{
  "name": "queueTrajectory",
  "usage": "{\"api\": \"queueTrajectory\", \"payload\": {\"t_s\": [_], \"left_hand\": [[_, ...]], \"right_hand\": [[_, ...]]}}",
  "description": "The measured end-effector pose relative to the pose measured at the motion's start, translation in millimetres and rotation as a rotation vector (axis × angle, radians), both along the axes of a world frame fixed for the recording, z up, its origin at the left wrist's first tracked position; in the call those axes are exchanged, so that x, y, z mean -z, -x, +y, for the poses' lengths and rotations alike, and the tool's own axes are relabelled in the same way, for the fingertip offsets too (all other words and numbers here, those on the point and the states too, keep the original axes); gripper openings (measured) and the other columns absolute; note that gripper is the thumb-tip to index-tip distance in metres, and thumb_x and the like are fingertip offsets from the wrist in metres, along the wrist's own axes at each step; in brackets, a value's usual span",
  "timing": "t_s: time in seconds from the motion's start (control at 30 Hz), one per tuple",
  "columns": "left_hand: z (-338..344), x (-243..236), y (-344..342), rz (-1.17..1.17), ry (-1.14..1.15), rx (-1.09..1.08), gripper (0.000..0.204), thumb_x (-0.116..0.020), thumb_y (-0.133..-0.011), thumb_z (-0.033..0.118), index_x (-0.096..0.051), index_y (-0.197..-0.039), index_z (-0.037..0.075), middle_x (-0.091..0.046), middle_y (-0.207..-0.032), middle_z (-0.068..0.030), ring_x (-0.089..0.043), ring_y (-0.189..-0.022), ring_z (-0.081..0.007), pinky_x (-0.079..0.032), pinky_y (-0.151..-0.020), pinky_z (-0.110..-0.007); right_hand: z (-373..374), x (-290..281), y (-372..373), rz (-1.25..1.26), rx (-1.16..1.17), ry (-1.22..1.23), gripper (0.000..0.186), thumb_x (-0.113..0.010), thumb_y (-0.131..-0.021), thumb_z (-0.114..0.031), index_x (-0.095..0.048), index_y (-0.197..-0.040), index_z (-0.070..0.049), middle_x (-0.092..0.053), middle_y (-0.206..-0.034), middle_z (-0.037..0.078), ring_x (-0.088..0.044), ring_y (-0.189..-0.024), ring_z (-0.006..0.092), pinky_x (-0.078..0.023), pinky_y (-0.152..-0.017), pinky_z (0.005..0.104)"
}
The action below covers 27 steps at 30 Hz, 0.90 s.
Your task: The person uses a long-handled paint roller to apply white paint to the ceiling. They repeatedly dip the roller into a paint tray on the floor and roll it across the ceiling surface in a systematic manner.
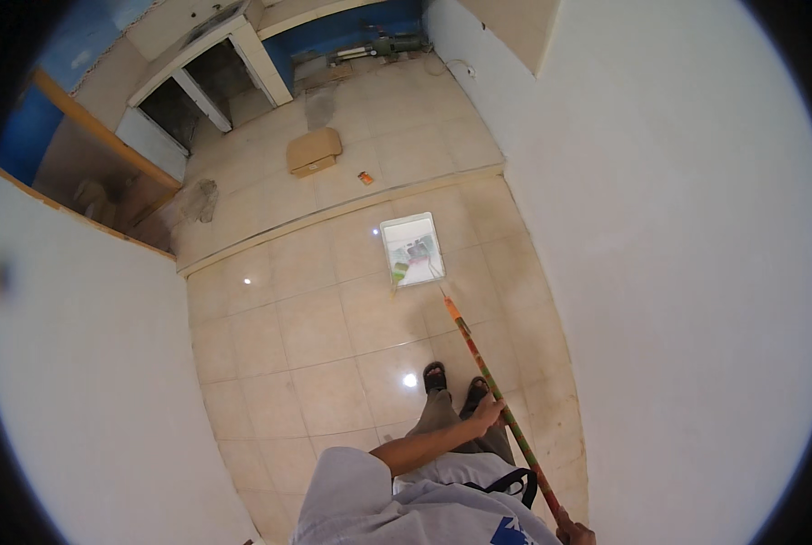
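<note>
My left hand (pixel 489 413) is wrapped around the middle of a long red and green patterned pole (pixel 481 363), in front of my body. Lower right, my right hand (pixel 576 530) grips the same pole close to its near end. The pole slants away from me toward a white paint tray (pixel 385 247) lying on the tiles. Beyond its orange end (pixel 452 308), a thin wire frame (pixel 437 271) reaches into the tray, like that of a paint roller. White paint, a green patch and grey-pink marks show inside the tray; the roller head cannot be clearly made out.
My sandalled feet stand on the tiles short of the tray. Beyond it a low step (pixel 333 213) crosses the floor. On the raised level are a cardboard box (pixel 315 150), a small orange object (pixel 366 178) and a counter (pixel 210 41). White walls (pixel 660 272) flank both sides.
</note>
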<state>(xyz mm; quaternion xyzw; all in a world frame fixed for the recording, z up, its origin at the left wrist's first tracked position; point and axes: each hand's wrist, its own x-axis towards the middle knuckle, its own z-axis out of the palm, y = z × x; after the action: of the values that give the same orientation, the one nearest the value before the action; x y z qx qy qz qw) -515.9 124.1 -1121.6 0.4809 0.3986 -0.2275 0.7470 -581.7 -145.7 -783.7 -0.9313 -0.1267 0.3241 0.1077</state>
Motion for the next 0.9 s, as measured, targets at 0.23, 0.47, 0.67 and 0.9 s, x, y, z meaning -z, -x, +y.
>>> {"api": "queueTrajectory", "payload": {"t_s": [0.23,0.47,0.67,0.9], "left_hand": [[23.7,17.6,-23.7,-0.067,0.087,-0.107,0.036,-0.049,-0.101,0.016,-0.04,-0.129,-0.004,-0.056,-0.099,-0.015,-0.068,-0.082,-0.0264,-0.065,-0.076,-0.043],[11.7,2.8,-26.9,-0.058,-0.029,-0.083,0.029,-0.053,-0.099,0.02,-0.048,-0.122,0.003,-0.06,-0.095,-0.0105,-0.065,-0.069,-0.0215,-0.057,-0.057,-0.035],[-0.7,45.0,-29.3,-0.059,0.037,-0.119,0.03,-0.055,-0.097,0.023,-0.05,-0.122,0.005,-0.061,-0.095,-0.0104,-0.064,-0.074,-0.0202,-0.056,-0.055,-0.035],[-10.9,62.0,-35.2,-0.113,0.063,-0.161,0.023,-0.055,-0.098,0.022,-0.05,-0.11,0.004,-0.062,-0.092,-0.0099,-0.068,-0.081,-0.0211,-0.059,-0.062,-0.036]], "right_hand": [[11.3,32.2,-9.4,0.014,0.049,-0.032,0.012,-0.059,-0.09,-0.012,-0.066,-0.097,-0.004,-0.062,-0.075,0.025,-0.062,-0.068,0.0431,-0.046,-0.058,0.0501],[0.1,28.3,-8.9,0.026,0.03,-0.035,0.031,-0.056,-0.092,-0.011,-0.063,-0.122,-0.01,-0.061,-0.076,0.024,-0.061,-0.068,0.0432,-0.044,-0.058,0.0512],[16.0,24.3,-17.1,0.037,0.072,-0.003,0.028,-0.054,-0.093,-0.012,-0.062,-0.12,-0.007,-0.062,-0.077,0.024,-0.06,-0.068,0.0435,-0.044,-0.058,0.0507],[-25.9,30.8,-13.2,0.042,0.021,-0.022,0.036,-0.053,-0.094,-0.012,-0.058,-0.13,-0.01,-0.059,-0.072,0.02,-0.057,-0.063,0.0349,-0.043,-0.056,0.0457]]}}
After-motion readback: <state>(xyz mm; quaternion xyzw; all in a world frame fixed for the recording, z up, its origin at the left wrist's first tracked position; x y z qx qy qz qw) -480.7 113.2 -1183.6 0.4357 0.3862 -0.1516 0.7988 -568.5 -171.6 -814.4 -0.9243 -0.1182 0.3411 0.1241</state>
